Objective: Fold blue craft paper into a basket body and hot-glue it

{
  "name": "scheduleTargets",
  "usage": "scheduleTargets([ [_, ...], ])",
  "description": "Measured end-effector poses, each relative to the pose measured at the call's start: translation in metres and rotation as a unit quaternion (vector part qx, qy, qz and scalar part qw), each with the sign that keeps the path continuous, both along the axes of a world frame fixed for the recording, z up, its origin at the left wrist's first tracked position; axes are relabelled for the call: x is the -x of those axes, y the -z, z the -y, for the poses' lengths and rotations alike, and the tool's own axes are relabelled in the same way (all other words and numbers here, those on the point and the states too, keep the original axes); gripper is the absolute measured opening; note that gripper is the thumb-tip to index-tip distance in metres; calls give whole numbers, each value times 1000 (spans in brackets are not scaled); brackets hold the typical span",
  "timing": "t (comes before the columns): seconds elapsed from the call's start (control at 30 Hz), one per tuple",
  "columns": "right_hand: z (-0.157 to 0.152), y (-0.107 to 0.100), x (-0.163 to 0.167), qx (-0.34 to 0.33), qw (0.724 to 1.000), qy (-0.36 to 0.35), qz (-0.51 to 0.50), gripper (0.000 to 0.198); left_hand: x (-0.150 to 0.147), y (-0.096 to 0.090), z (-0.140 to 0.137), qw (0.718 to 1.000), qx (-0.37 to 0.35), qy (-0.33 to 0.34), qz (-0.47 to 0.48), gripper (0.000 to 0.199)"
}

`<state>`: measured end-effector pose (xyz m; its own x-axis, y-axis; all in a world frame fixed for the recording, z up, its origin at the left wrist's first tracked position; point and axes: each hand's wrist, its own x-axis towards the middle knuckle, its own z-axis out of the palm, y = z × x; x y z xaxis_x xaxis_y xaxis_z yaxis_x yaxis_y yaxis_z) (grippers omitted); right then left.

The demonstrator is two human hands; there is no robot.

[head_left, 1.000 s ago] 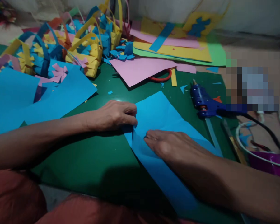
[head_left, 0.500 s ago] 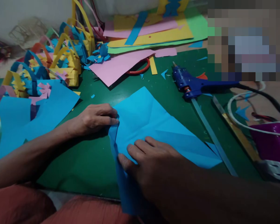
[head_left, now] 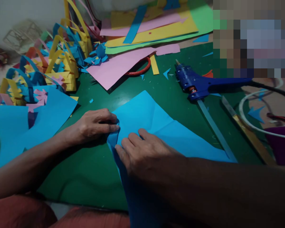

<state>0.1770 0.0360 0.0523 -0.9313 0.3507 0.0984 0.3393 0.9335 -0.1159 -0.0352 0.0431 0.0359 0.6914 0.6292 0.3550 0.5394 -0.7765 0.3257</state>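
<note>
A sheet of blue paper lies on the green tabletop, creased across the middle, with a narrow fold along its left edge. My left hand pinches that fold near the upper left corner, thumb and fingers together. Lower on the same fold, my right hand grips the paper with curled fingers, its thumb at the edge. My right forearm covers the sheet's lower right part. The lower end of the paper hangs over the table's front edge, in shadow.
Small paper baskets crowd the left back, behind another blue sheet. Red-handled scissors lie partly under pink paper. To the right are a blue glue gun with its glue stick, a knife and cables. Coloured sheets are stacked behind.
My right hand has slid up along the folded edge, closer to my left hand. The left hand keeps its pinch in nearly the same place. The view has shifted slightly.
</note>
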Motion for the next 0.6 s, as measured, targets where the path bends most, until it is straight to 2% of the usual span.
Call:
scheduleTargets([
  [0.17, -5, 2, 1, 12, 1000, 5, 7, 25, 1, 0, 0, 1000, -6, -6, -20, 16],
  [0.33, -5, 2, -1, -10, 1000, -5, -3, 24, 1, -2, -1, 1000, -4, 10, -26, 17],
  [0.6, -1, 12, -5, -39, 999, 22, -28, 23, 5, 3, -2, 1000, -9, 25, -16, 19],
])
